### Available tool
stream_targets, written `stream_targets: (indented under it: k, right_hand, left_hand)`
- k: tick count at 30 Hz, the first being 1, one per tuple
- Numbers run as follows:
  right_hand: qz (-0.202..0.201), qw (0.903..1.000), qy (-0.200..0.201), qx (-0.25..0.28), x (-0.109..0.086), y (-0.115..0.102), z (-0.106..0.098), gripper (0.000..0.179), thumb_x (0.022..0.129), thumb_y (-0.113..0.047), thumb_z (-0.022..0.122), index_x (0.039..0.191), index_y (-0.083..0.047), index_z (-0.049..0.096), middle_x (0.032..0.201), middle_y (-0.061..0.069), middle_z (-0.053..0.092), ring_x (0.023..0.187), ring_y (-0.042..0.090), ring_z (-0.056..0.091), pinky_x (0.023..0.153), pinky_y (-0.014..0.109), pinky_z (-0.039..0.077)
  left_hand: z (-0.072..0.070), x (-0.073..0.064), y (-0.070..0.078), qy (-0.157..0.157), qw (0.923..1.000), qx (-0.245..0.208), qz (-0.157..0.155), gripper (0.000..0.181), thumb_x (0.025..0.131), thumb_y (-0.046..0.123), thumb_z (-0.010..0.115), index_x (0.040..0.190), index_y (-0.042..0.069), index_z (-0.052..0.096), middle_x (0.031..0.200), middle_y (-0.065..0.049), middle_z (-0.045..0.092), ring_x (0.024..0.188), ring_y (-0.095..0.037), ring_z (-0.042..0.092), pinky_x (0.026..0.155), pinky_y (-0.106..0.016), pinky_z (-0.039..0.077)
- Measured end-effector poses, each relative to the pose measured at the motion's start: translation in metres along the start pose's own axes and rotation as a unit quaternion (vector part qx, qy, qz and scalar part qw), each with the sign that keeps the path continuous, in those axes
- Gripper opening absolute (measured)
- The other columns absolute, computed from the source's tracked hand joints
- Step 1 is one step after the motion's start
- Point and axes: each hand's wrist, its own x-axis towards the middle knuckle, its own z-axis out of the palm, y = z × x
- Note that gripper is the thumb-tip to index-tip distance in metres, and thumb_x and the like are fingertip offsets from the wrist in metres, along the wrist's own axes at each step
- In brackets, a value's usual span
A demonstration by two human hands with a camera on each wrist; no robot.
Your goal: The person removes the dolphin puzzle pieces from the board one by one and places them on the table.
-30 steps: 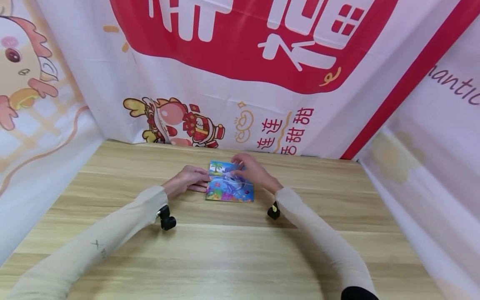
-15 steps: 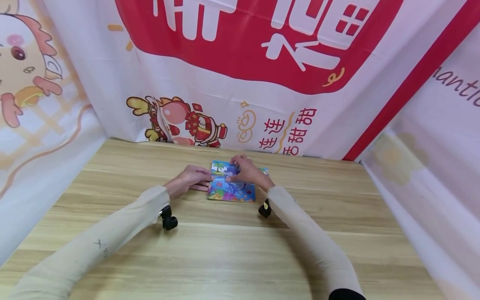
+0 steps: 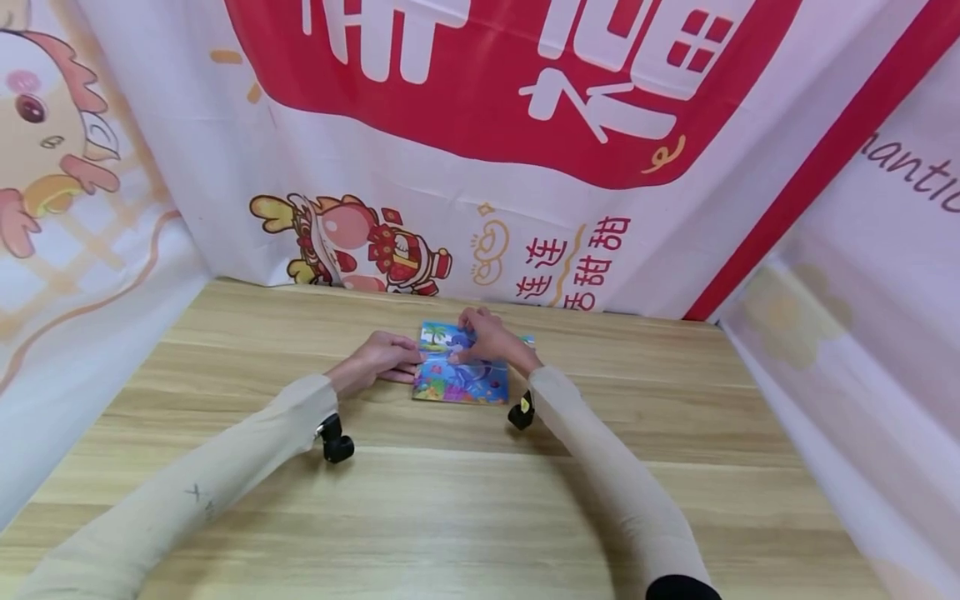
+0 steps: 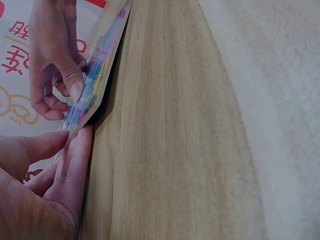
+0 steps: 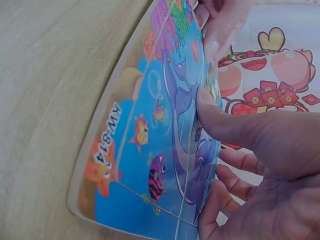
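Observation:
A flat jigsaw puzzle point(image 3: 453, 386) with a dolphin and sea scene lies near the back of the wooden table. My left hand point(image 3: 381, 358) holds its left edge; in the left wrist view the thumb lies on top and the fingers point(image 4: 75, 160) go beneath. Over the puzzle's upper part is my right hand point(image 3: 491, 340), fingers curled. In the right wrist view its thumb point(image 5: 220, 117) presses the printed face near the dolphin, while the other fingertips bend toward the far edge. Cut lines and the print "KW-814" show on the puzzle point(image 5: 142, 175). My right hand hides part of it.
A printed white and red cloth point(image 3: 480, 179) hangs right behind the puzzle. More cloth walls stand at the left point(image 3: 150, 242) and right point(image 3: 847, 333). The wooden table point(image 3: 450, 500) stretches toward me, under both forearms.
My right hand has moved a little left over the puzzle, uncovering its upper right corner. The left hand keeps its hold on the left edge.

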Motion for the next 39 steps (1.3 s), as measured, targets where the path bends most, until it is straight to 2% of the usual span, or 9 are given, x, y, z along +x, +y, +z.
stream_targets:
  k: [7,11,18,23,29,34,39]
  right_hand:
    - [-0.005,1.0,0.003,0.002,0.0,0.003,0.001,0.055,0.09,-0.026,0.086,0.127,-0.005,0.051,0.13,0.016,0.047,0.123,0.033,0.044,0.109,0.049,0.048]
    - [-0.023,0.9994,0.025,0.007,-0.001,0.006,0.001,0.053,0.09,-0.023,0.085,0.128,-0.003,0.054,0.129,0.017,0.053,0.121,0.032,0.05,0.107,0.047,0.05]
    - [-0.048,0.996,0.073,0.022,-0.004,0.013,0.003,0.031,0.097,-0.012,0.077,0.122,0.001,0.064,0.123,0.017,0.062,0.111,0.028,0.056,0.102,0.043,0.053]
    - [-0.067,0.9925,0.093,0.042,-0.007,0.011,0.003,0.02,0.098,-0.007,0.074,0.116,0.002,0.07,0.12,0.017,0.068,0.108,0.028,0.059,0.099,0.044,0.054]
    - [-0.037,0.9849,0.121,0.119,-0.009,0.01,0.004,0.02,0.098,-0.005,0.073,0.117,0.0,0.071,0.112,0.016,0.071,0.097,0.024,0.063,0.089,0.036,0.056]
    - [0.0,0.9746,0.137,0.177,-0.009,0.01,0.006,0.018,0.095,-0.003,0.076,0.111,0.001,0.069,0.097,0.009,0.068,0.087,0.015,0.058,0.076,0.024,0.049]
    - [0.016,0.9692,0.136,0.205,-0.011,0.006,0.006,0.017,0.093,-0.002,0.077,0.107,0.003,0.068,0.089,0.005,0.064,0.083,0.014,0.054,0.073,0.022,0.046]
  left_hand:
    - [0.0,0.0,0.001,-0.001,1.0,0.001,-0.007,0.048,0.101,0.007,0.068,0.145,-0.009,0.053,0.106,-0.012,0.078,0.072,-0.01,0.073,0.074,-0.027,0.067]
    - [0.0,0.001,0.002,0.0,1.0,0.001,-0.006,0.047,0.101,0.007,0.068,0.144,-0.008,0.054,0.102,-0.01,0.077,0.072,-0.01,0.073,0.074,-0.027,0.067]
    - [0.003,0.001,0.002,-0.002,1.0,-0.001,-0.003,0.046,0.101,0.007,0.068,0.142,-0.009,0.055,0.096,-0.005,0.077,0.071,-0.009,0.072,0.073,-0.026,0.067]
    - [0.002,0.0,0.002,0.0,1.0,0.002,-0.005,0.047,0.101,0.008,0.068,0.143,-0.009,0.054,0.103,-0.01,0.077,0.072,-0.009,0.072,0.073,-0.027,0.067]
    - [-0.002,0.001,0.003,0.004,0.9999,0.009,0.001,0.047,0.101,0.008,0.069,0.143,-0.008,0.055,0.115,-0.017,0.076,0.074,-0.01,0.073,0.074,-0.027,0.067]
    - [-0.001,0.002,0.001,0.003,1.0,0.008,0.003,0.044,0.101,0.008,0.069,0.14,-0.008,0.057,0.113,-0.017,0.076,0.074,-0.011,0.073,0.074,-0.027,0.067]
    - [-0.001,0.0,-0.002,0.004,1.0,0.0,-0.003,0.043,0.1,0.007,0.069,0.139,-0.008,0.057,0.109,-0.014,0.077,0.074,-0.012,0.074,0.074,-0.027,0.067]
